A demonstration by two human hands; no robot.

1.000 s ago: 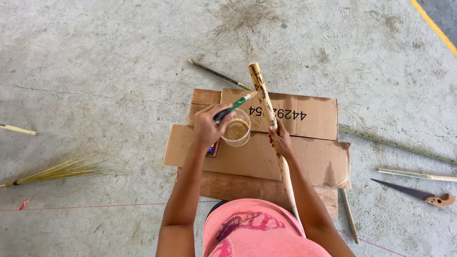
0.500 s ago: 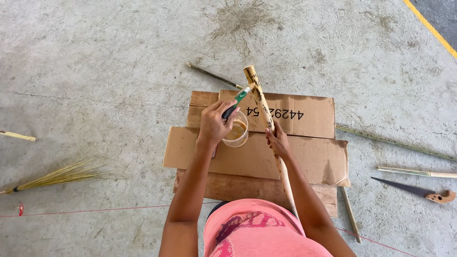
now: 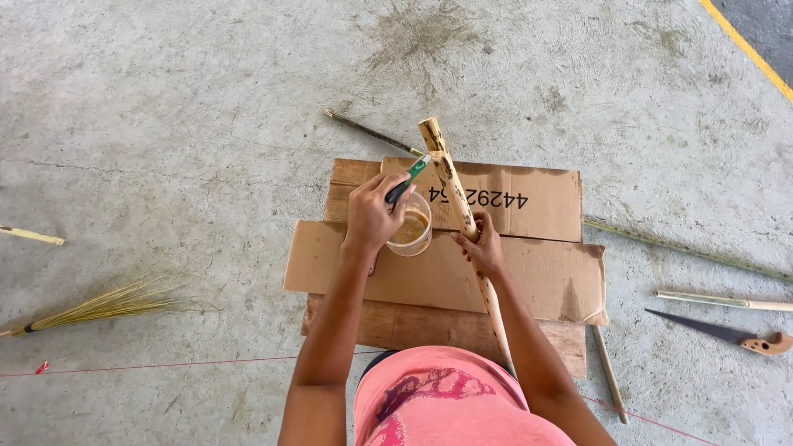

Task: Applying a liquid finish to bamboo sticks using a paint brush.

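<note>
**Brush on bamboo, both hands busy over the cardboard**

Nearest the camera, a pink shirt (image 3: pixel 446 409) fills the bottom edge, and both bare forearms run up from it. The right hand (image 3: pixel 481 248) is wrapped around the bamboo stick (image 3: pixel 462 216) about halfway along, fingers closed on it, holding it tilted so its far end lifts above the cardboard while the near end runs back toward the body. The stick is pale with dark speckles along the upper stretch.

Just left of it, the left hand (image 3: pixel 372 213) is clenched on the dark handle of a green-and-white brush (image 3: pixel 410 176), and the brush head is right against the stick's upper part. Tucked between the two hands sits a clear plastic cup (image 3: pixel 410 227) with brownish liquid inside, standing on the cardboard sheets (image 3: pixel 529 272), partly under the left hand's knuckles.

The sheets are layered, flat on the concrete floor (image 3: pixel 165 124). Off to the right lies a handsaw (image 3: pixel 727 333) with a wooden grip, and beyond it a couple of thin pale sticks (image 3: pixel 719 299). Out left, a bundle of straw-coloured broom fibres (image 3: pixel 103 306) fans across the floor, with a red string (image 3: pixel 165 364) stretched below it. Farther out, a thin dark stick (image 3: pixel 372 132) pokes from behind the cardboard, and a yellow painted line (image 3: pixel 747 49) cuts the top-right corner.
</note>
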